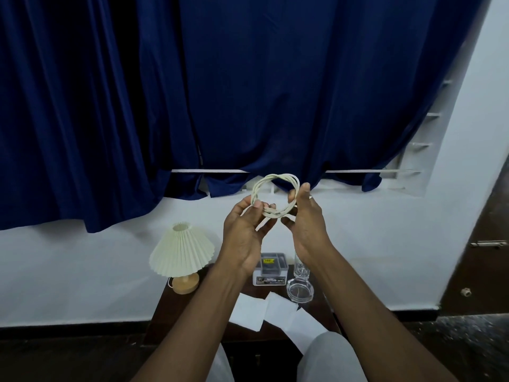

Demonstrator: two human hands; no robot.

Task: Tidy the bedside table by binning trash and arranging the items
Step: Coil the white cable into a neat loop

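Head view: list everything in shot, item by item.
cream coiled cable: one, cream, held up above the table
dark wooden bedside table: one, dark brown, below the hands
pleated-shade lamp with wooden base: one, cream and tan, table's back left
clear plastic compartment box: one, clear, table's back middle
tall clear glass: one, clear, right of the box
clear glass ashtray: one, clear, in front of the glass
white paper sheets: about three, white, table's front
navy curtain: one, dark blue, behind
left hand: pinches the cable
right hand: holds the coil's other side

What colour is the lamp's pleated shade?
Cream; the lamp shade shows best in the head view.
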